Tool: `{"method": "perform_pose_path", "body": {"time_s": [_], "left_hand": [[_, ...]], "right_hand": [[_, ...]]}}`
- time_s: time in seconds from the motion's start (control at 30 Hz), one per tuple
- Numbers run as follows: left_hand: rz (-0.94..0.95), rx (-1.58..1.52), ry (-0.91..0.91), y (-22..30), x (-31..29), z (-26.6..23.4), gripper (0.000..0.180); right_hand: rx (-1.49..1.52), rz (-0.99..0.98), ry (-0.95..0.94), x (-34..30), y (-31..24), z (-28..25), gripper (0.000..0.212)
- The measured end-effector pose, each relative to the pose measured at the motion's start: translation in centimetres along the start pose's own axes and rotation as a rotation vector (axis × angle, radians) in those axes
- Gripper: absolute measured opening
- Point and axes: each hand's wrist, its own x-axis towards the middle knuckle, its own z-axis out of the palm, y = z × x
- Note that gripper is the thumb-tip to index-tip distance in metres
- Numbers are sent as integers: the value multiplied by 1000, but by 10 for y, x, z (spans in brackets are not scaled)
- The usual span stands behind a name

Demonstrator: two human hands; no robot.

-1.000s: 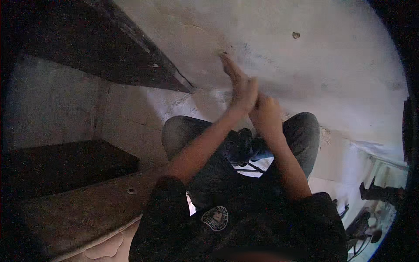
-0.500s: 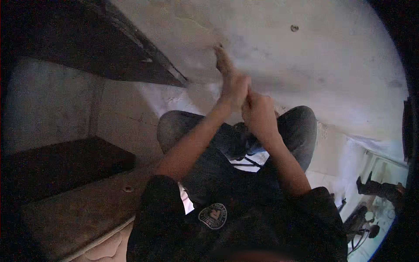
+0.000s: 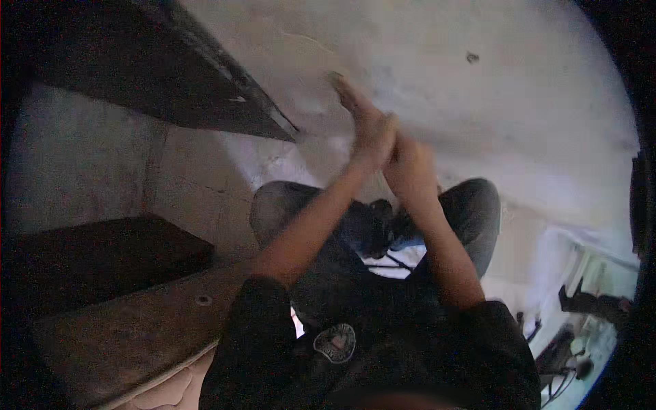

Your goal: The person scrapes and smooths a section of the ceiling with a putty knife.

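Observation:
My left hand is raised in front of my knees, over a pale, stained surface. Some of its fingers stretch toward the upper left, their tips dark against that surface. Close against its right side is my right hand, fingers curled in like a fist. The two hands touch where thumb and knuckles meet. Motion blur and shadow hide whether anything small sits between them. Both forearms rise from short dark sleeves.
A dark panel juts in from the upper left. Below it lie a dark block and a brown board with a round hole. My bent knees are under the hands. Dark furniture stands lower right.
My hands stay together and have shifted very slightly right. The right knuckles sit closer against the left hand. The whole view has tilted a little.

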Motion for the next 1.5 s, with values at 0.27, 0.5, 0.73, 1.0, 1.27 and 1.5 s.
{"method": "perform_pose_path", "body": {"time_s": [0.27,0.5,0.73,1.0,1.27,1.5], "left_hand": [[-44,54,-162,39,-21,9,102],[71,20,-78,35,-12,3,107],[63,7,0,46,-12,10,107],[18,-129,-10,12,6,0,106],[82,84,-127,-2,0,4,106],[153,50,-101,-19,-4,-6,109]], "right_hand": [[138,-76,33,-20,-9,-46,16],[112,-191,4,-19,-14,-43,18],[87,-102,34,-23,2,-46,18],[93,-145,12,8,-12,-23,15],[108,13,38,1,0,-11,19],[138,-122,20,-1,-9,5,21]]}}
